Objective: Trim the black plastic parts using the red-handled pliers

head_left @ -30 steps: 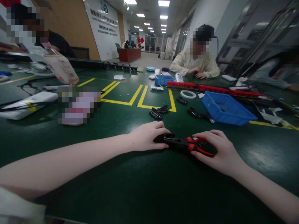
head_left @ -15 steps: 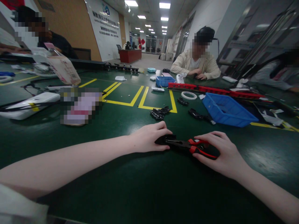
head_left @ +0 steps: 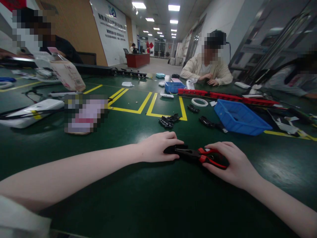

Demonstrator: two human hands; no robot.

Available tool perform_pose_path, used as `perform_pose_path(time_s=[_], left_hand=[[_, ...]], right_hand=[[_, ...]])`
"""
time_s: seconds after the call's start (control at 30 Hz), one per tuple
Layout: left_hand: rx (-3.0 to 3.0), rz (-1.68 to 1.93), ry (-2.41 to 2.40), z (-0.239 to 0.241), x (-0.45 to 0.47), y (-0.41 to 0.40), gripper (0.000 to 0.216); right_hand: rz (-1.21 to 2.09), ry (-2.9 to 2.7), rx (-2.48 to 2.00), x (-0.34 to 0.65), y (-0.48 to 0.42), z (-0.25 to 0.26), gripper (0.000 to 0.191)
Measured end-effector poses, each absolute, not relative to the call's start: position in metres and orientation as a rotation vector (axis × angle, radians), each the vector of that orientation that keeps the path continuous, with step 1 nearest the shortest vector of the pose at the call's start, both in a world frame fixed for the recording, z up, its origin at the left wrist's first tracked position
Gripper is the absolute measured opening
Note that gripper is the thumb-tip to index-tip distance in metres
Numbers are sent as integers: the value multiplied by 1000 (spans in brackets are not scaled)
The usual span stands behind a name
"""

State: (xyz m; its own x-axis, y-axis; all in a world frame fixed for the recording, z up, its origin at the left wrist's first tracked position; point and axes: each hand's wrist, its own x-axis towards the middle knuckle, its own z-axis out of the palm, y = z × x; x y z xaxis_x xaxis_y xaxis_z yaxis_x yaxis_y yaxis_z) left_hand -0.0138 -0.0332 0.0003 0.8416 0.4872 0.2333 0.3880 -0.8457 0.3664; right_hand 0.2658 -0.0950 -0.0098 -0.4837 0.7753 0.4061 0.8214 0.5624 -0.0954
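My left hand [head_left: 160, 147] pinches a small black plastic part [head_left: 170, 149] low over the green table [head_left: 123, 198]. My right hand [head_left: 235, 163] is wrapped round the red and black handles of needle-nose pliers [head_left: 201, 156]. The pliers' jaws point left and reach the black part, beside my left fingertips. What the tips grip there is hidden. Beyond my hands lie several similar black pieces [head_left: 166, 121], with another dark piece [head_left: 206, 121] to the right, near a blue bin [head_left: 241, 117].
Left of my hands are a pixelated phone [head_left: 86, 115], a white device with a black cable [head_left: 37, 110] and a tilted bottle [head_left: 68, 72]. Farther off are a tape ring [head_left: 199, 102], red strips [head_left: 223, 96] and a small blue bin [head_left: 174, 87]. A person [head_left: 206, 69] sits across the table.
The plier handles have closed a little and my right hand has shifted slightly left. My left hand stays on the black part, its fingertips slightly farther over it.
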Motion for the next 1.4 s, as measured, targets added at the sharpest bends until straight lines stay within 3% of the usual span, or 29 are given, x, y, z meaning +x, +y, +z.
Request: perform_pose_path(time_s=[0.6, 0.8, 1.2, 1.4], left_hand=[[2668, 472, 640, 0, -15, -32, 46], [2618, 474, 647, -2, -14, -31, 50], [2708, 445, 630, -3, -14, -29, 46], [2668, 419, 652, 1, -13, -31, 46]], right_hand=[[-153, -2395, -1324, 264, -97, -8, 35], [-132, -2429, -1364, 262, -98, -8, 46], [-511, -2502, -1227, 264, -97, -9, 40], [-413, -2495, -1253, 263, -97, -9, 39]])
